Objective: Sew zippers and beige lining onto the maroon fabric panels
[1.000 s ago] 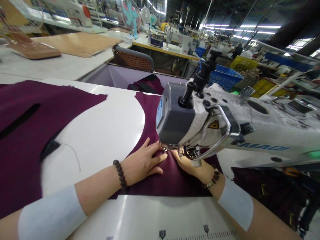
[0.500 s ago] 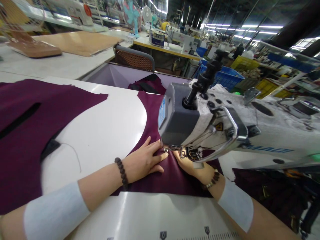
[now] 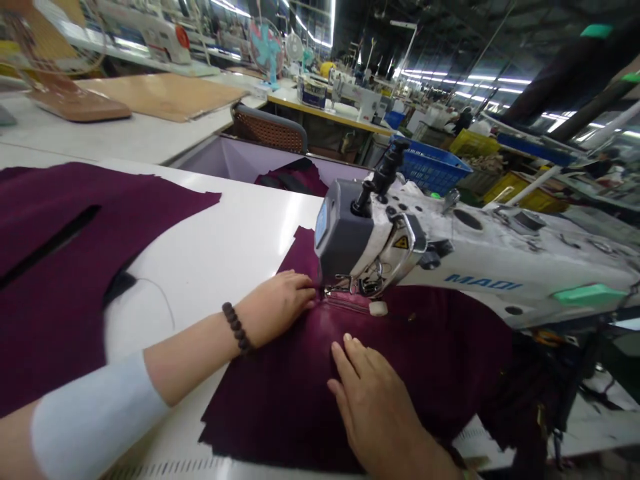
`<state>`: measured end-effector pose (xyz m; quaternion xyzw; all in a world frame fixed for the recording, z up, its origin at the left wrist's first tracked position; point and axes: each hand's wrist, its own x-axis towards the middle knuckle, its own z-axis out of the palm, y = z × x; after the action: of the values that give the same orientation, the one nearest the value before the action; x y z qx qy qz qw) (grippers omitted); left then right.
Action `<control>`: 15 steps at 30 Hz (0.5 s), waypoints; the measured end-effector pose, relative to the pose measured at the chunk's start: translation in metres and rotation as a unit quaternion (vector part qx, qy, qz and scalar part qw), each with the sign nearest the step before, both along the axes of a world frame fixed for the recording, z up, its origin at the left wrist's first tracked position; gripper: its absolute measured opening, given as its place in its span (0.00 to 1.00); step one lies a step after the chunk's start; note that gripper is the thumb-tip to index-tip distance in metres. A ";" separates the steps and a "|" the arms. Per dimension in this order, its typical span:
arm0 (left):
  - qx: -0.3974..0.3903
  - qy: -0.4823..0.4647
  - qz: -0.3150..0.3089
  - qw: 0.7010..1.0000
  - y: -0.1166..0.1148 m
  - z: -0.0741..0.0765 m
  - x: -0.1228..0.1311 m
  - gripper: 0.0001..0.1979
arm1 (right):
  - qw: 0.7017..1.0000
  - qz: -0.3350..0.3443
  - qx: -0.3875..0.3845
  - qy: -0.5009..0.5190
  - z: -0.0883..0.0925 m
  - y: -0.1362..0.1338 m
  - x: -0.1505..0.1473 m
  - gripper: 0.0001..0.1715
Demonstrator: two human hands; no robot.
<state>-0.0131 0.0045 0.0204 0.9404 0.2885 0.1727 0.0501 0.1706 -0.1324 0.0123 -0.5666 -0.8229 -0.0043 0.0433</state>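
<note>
A maroon fabric panel (image 3: 280, 400) lies under the sewing machine (image 3: 450, 267) head, with a line of stitching and a small slit-like strip running right from the presser foot (image 3: 327, 292). My left hand (image 3: 277, 307) is closed on the panel just left of the presser foot, its fingers bent together and the thumb mostly hidden. Nearer to me, my right hand (image 3: 375, 400) lies flat on the same panel, fingers stretched out, below the machine head. It holds nothing.
Another maroon piece (image 3: 60, 267) with a dark strip spreads over the white table (image 3: 190, 260) at left. Behind the table, a lilac bin (image 3: 220, 160) holds more maroon cloth. Dark cloth hangs at the right. Farther back are a chair (image 3: 270, 127), a blue basket (image 3: 433, 163) and fans.
The panel has turned and now spreads farther toward me and to the right. My right hand has left the presser foot and come toward me. My left hand has shifted slightly left.
</note>
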 end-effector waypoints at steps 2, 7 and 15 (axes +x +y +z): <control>0.008 0.021 0.003 1.000 -0.018 -0.001 0.011 0.10 | 1.000 -0.019 -0.011 0.015 0.008 0.008 0.000 0.21; 0.035 0.046 0.045 0.997 -0.034 -0.018 0.022 0.29 | 0.996 -0.063 -0.040 0.042 0.017 0.047 0.003 0.24; 0.019 0.059 0.103 0.993 -0.040 -0.029 0.031 0.33 | 0.994 -0.027 -0.075 0.071 0.000 0.061 0.011 0.25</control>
<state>0.0175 -0.0360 -0.0090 0.9149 0.3832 0.1265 -0.0033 0.1818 -0.0718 0.0126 -0.5890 -0.8003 0.0962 0.0587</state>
